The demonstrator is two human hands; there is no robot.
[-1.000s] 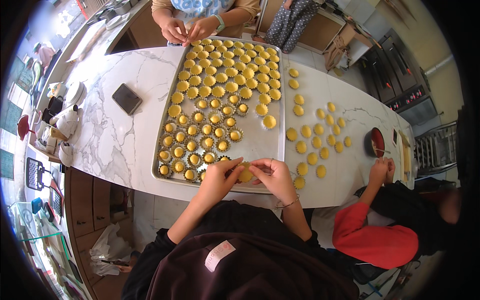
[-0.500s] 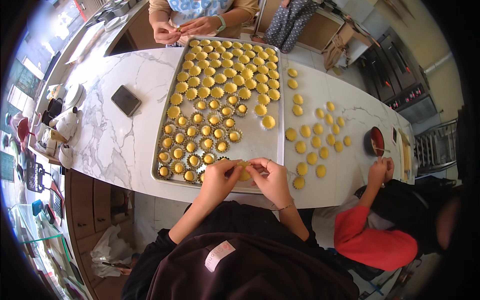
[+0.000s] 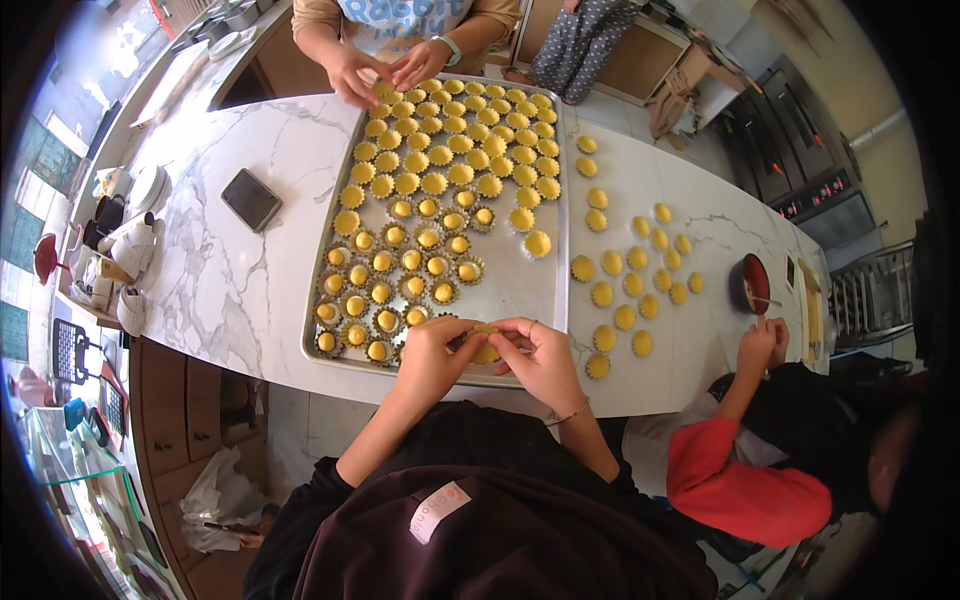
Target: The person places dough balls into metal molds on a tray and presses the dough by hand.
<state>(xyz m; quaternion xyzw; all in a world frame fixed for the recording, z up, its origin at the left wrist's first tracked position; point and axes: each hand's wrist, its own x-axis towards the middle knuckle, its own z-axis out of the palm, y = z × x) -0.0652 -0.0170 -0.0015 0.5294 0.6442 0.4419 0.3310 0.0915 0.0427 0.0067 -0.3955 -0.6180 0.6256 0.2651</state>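
Both my hands meet over the near edge of a large metal baking tray (image 3: 530, 290). Between them is a small yellow tart shell (image 3: 486, 350). My left hand (image 3: 437, 350) pinches its left side with thumb and fingers, and my right hand (image 3: 540, 358) grips its right side. On the tray's far half sit rows of yellow pressed tart shells (image 3: 434, 184). Closer to me stand several fluted metal tart tins (image 3: 387, 320), each with a ball of yellow dough (image 3: 411, 260) in it. My fingers partly hide the shell and some of the nearest tins.
Right of the tray, several yellow shells (image 3: 624, 317) lie on the marble counter (image 3: 270, 310). A phone (image 3: 251, 200) lies to the left. A co-worker's hands (image 3: 385, 70) are at the tray's far edge. Another person in a red sleeve (image 3: 750, 490) sits right, by a dark bowl (image 3: 752, 284) with a spoon.
My hands stay almost in place around the tart shell. The co-worker's hands across the counter have moved apart and lower, with one now at the tray's far left corner.
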